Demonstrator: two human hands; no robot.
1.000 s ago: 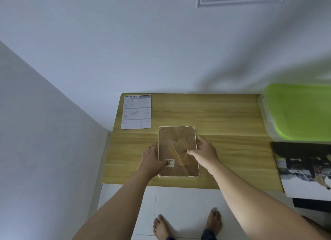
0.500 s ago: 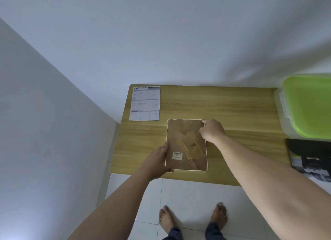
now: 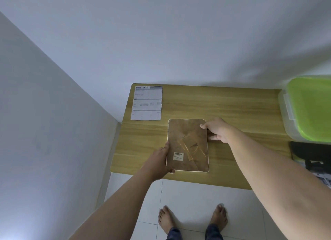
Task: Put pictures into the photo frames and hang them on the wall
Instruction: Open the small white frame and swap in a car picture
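Note:
A photo frame (image 3: pixel 186 141) lies face down near the front of the wooden table (image 3: pixel 223 105), showing its brown backboard, a folded stand and a small barcode sticker inside a thin white rim. My left hand (image 3: pixel 158 161) grips the frame's lower left edge, thumb on the backboard. My right hand (image 3: pixel 217 131) holds the upper right corner, thumb on top and fingers curled at the right edge. The frame looks slightly lifted off the table at its left side.
A printed specification sheet (image 3: pixel 146 102) lies at the table's back left corner. A clear box with a green lid (image 3: pixel 309 107) stands at the right, with a dark printed picture (image 3: pixel 311 159) in front of it. Bare white walls rise behind and to the left. My feet stand on the tiled floor.
My right hand moved from the stand in the middle of the backboard to the frame's upper right corner. My left hand slid down to the lower left edge and took hold.

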